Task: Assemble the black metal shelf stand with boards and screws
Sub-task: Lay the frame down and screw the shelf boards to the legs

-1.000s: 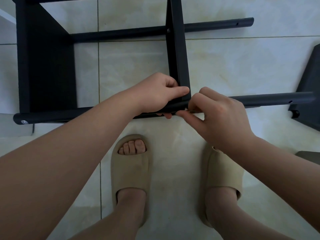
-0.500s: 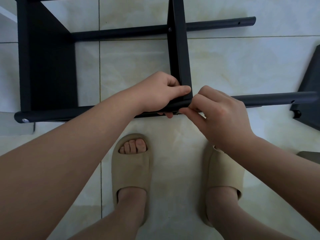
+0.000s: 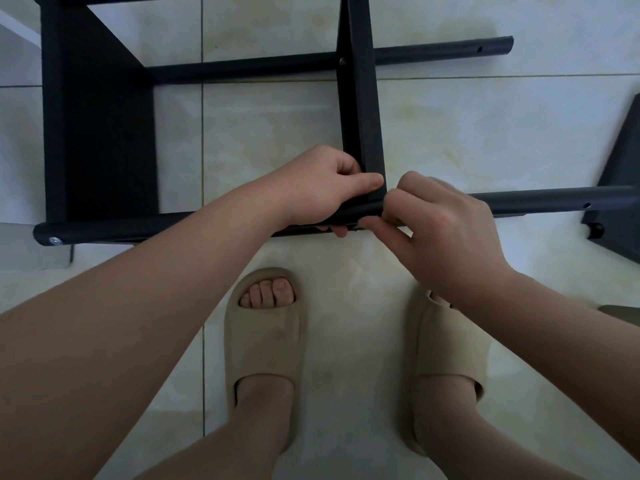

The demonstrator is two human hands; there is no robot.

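Two hands at one joint | left hand [image 3: 322, 188] clamps middle board [image 3: 362, 109] onto front tube [image 3: 547, 199] | right hand [image 3: 446, 230] pinches a hidden screw, I judge | keep holes aligned, turn straight

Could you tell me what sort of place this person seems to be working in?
Probably a room in a home: the half-built black shelf frame lies directly on a glossy pale tiled floor, and the person stands over it in beige slippers rather than work shoes.
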